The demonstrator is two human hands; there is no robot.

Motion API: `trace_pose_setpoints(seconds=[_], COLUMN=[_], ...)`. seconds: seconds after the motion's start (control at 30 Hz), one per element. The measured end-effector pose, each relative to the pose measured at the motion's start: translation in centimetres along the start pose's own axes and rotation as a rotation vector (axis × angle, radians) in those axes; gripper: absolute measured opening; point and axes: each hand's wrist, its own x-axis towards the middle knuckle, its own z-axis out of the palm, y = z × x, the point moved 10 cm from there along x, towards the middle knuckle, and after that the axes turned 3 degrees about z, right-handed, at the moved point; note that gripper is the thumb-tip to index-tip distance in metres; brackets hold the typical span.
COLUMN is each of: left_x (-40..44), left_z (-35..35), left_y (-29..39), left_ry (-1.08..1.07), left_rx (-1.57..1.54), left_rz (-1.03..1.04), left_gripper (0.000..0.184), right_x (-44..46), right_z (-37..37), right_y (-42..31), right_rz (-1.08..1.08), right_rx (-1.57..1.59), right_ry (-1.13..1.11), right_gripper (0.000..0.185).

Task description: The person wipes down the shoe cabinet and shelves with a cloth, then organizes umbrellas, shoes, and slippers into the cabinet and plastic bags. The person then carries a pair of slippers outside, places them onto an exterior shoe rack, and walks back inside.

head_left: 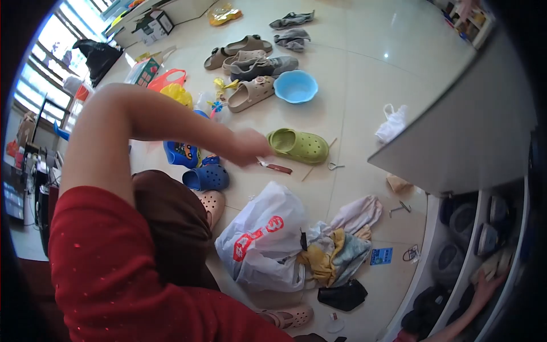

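Observation:
My left hand point(248, 147), smeared by motion, is at the heel end of a green clog point(299, 145) on the tiled floor. Its fingers cannot be made out, so whether it grips the clog is unclear. At the lower right, my right hand point(487, 286) reaches into the open shoe cabinet point(430, 251), its fingers round a beige shoe point(494, 264) on a shelf. Dark shoes point(448, 262) fill the neighbouring compartments. Just below my left hand lies a small brown-red item point(279, 169). Blue clogs point(208, 178) stand beside my forearm.
A light blue basin point(296, 86) sits beside several shoes point(256, 68). Near my feet are a white plastic bag point(265, 239), crumpled cloths point(339, 251) and a black pouch point(342, 295). The open cabinet door point(461, 125) juts in from the right. Metal hooks point(336, 166) lie on the floor.

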Motion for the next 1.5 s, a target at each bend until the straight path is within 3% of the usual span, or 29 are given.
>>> trace_pose_setpoints(seconds=[0.07, 0.17, 0.2, 0.27, 0.33, 0.43, 0.5, 0.53, 0.6, 0.67, 0.7, 0.73, 0.77, 0.8, 0.87, 0.93, 0.97, 1.0, 1.03, 1.07, 1.13, 1.17, 1.2, 1.27, 1.33, 1.37, 1.43, 1.47, 1.5], left_x=[-4.7, -5.5, -4.7, -2.3, -0.7, 3.0, 5.2, 5.1, 3.4, 2.4, 1.9, 1.8, 1.2, 0.4, -1.8, -3.2, -4.1, -5.2, -3.8, -2.9, -0.3, -1.2, -0.4, -1.2, -3.7, -4.2, -9.3, -10.9, -11.3], left_z=[1.3, 2.9, 3.7, 4.0, 3.0, 3.7, 4.9, 4.0, 1.0, -1.5, -3.1, -4.2, -5.3, -6.3, -8.6, -9.7, -10.1, -9.6, -7.4, -5.3, 1.9, 2.1, 3.1, 1.5, -1.9, -2.0, -8.3, -10.1, -11.0], left_y=[-11.8, -23.4, -26.7, -30.2, -30.6, -30.7, -31.7, -30.3, -26.2, -22.4, -21.1, -19.9, -18.3, -16.6, -19.9, -29.6, -35.7, -40.1, -43.9, -46.1, -51.2, -50.3, -51.6, -50.2, -47.5, -49.1, -39.3, -36.9, -34.2], left_ry=[-0.008, 0.156, 0.233, 0.368, 0.497, 0.409, 0.686, 0.688, 0.712, 0.785, 0.828, 0.696, 0.553, 0.404, 0.359, 0.845, 1.126, 1.185, 1.082, 0.799, 0.441, 0.539, 0.610, 0.587, 0.933, 0.897, 1.306, 1.366, 1.370], left_rx=[-0.086, -0.217, -0.283, -0.392, -0.474, -0.623, -0.740, -0.914, -1.223, -1.359, -1.362, -1.386, -1.405, -1.417, -1.392, -1.312, -0.960, -0.467, -0.137, -0.103, 0.008, -0.063, -0.086, 0.090, 0.170, 0.117, 0.136, 0.091, 0.128], left_rz=[-0.462, -0.668, -0.739, -0.841, -0.867, -0.717, -0.743, -0.700, -0.560, -0.344, -0.221, -0.102, 0.016, 0.138, 0.071, -0.067, -0.222, -0.468, -0.504, -0.694, -0.708, -0.769, -0.709, -0.773, -0.646, -0.716, -0.531, -0.507, -0.493], left_gripper=[0.034, 0.052, 0.058, 0.066, 0.062, 0.053, 0.044, 0.041, 0.038, 0.034, 0.031, 0.029, 0.027, 0.026, 0.025, 0.024, 0.019, 0.032, 0.044, 0.059, 0.064, 0.058, 0.038, 0.022, 0.021, 0.019, 0.014, 0.019, 0.009], right_x=[-1.9, -4.3, -4.6, -7.8, -10.6, -14.0, -16.0, -16.7, -17.4, -17.3, -18.2, -19.4, -19.6, -19.8, -19.8, -20.7, -20.9, -20.9, -21.1, -21.4, -22.0, -22.4, -22.8, -23.1, -22.9, -22.0, -20.5, -19.6, -19.2], right_z=[-1.0, -1.0, 0.8, 3.1, 5.8, 8.8, 11.5, 13.5, 18.5, 24.8, 26.8, 28.4, 29.7, 31.0, 30.9, 32.7, 32.9, 32.9, 32.9, 33.1, 33.3, 33.3, 33.2, 32.8, 31.8, 30.7, 29.8, 29.4, 29.0], right_y=[-6.3, -15.3, -16.1, -27.4, -36.9, -49.8, -57.2, -60.0, -65.0, -67.8, -69.9, -71.8, -73.4, -74.5, -76.3, -75.4, -75.0, -74.3, -73.0, -71.9, -70.0, -69.0, -68.3, -66.8, -64.6, -63.2, -58.7, -56.4, -54.6], right_rz=[-0.090, -0.225, -0.233, -0.172, -0.161, -0.588, -0.748, -0.789, -0.675, -0.132, 0.156, 0.472, 0.495, 0.522, 0.611, 0.765, 0.720, 0.678, 0.646, 0.623, 0.585, 0.612, 0.632, 0.653, 0.662, 0.699, 0.727, 0.732, 0.752], right_rx=[-0.141, -0.272, -0.234, -0.133, 0.102, 0.008, 0.086, 0.138, 0.272, 0.722, 1.027, 1.325, 1.492, 1.658, 1.788, 1.772, 1.731, 1.685, 1.630, 1.576, 1.494, 1.482, 1.477, 1.470, 1.455, 1.494, 1.512, 1.524, 1.504], right_ry=[-0.021, -0.192, -0.353, -0.762, -0.980, -1.024, -1.064, -1.103, -1.174, -1.177, -1.300, -1.392, -1.351, -1.295, -1.165, -1.189, -1.185, -1.173, -1.152, -1.156, -1.165, -1.148, -1.140, -1.115, -1.084, -0.962, -0.811, -0.735, -0.702], right_gripper=[0.090, 0.086, 0.079, 0.065, 0.058, 0.056, 0.057, 0.059, 0.073, 0.083, 0.083, 0.083, 0.080, 0.076, 0.064, 0.069, 0.070, 0.071, 0.072, 0.076, 0.079, 0.079, 0.080, 0.079, 0.078, 0.073, 0.065, 0.062, 0.062])
